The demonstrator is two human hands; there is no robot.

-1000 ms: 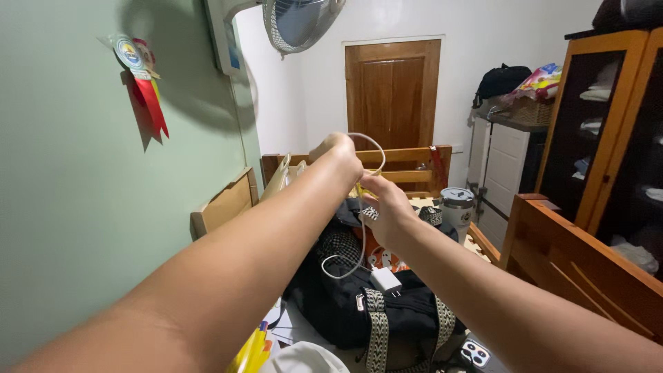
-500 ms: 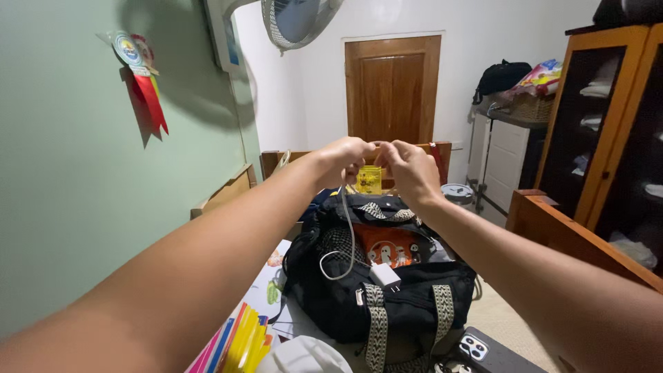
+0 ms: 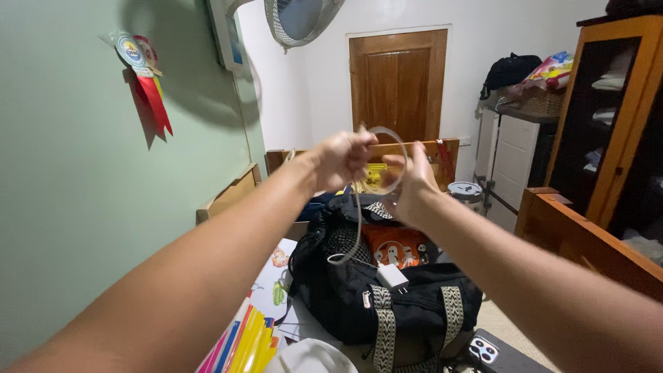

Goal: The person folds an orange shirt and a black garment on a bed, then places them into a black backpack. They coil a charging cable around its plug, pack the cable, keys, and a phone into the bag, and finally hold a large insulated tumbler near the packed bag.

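Home bedroom: wood bed frame (image 3: 587, 238) at 4 o'clock, wardrobe (image 3: 615, 117) w/ folded clothes at 2, door (image 3: 398, 86) at 12, wall fan (image 3: 300, 17) above.

Half a second ago we had both hands pinched together on the cable (image 3: 359, 221), which fell straight from them. Now our right hand (image 3: 414, 181) has drawn off toward 3 o'clock and opened out, and a fresh loop (image 3: 390, 160) of cable arches between it and our left hand (image 3: 343, 156), rising toward 12 o'clock. A second ago the left hand was higher and the right lower. The charger (image 3: 392, 276) on the bag (image 3: 387, 304) has barely shifted, toward 3 o'clock.
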